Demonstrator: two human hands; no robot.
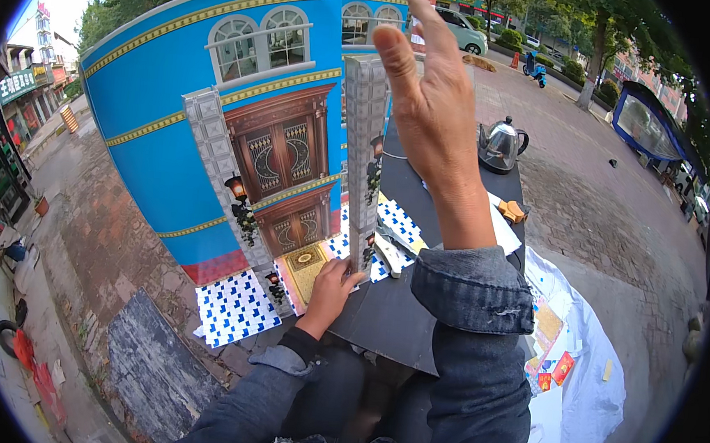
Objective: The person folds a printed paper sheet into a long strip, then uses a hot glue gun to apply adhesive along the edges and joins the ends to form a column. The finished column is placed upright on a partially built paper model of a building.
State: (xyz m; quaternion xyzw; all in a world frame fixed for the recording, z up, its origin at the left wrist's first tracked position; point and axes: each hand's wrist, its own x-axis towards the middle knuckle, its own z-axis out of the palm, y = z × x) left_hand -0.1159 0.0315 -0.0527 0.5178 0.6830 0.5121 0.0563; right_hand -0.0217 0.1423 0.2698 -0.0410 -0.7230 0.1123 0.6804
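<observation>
A blue paper house model (148, 125) with printed windows and brown doors stands upright before me, its front wall bending back at a corner. Two tall grey stone-patterned pillars flank the doors: a left pillar (215, 142) and a right pillar (360, 131). Down at the foot of the right pillar, my left hand (329, 295) has its fingers and thumb closed about the base. My right hand (438, 112) is raised beside that pillar's top, palm flat and fingers stretched, holding nothing. Between the pillars lies a yellow printed carpet piece (305, 272), with blue-and-white tiled paper (238, 310) around it.
The model rests on a dark table (389, 319). On it are a steel kettle (502, 145), a brown wooden-looking piece (512, 210) and a slim tool (391, 251). Right of the table, a white plastic sheet (595, 378) carries papers and red packets (562, 368). A grey board (155, 368) lies left.
</observation>
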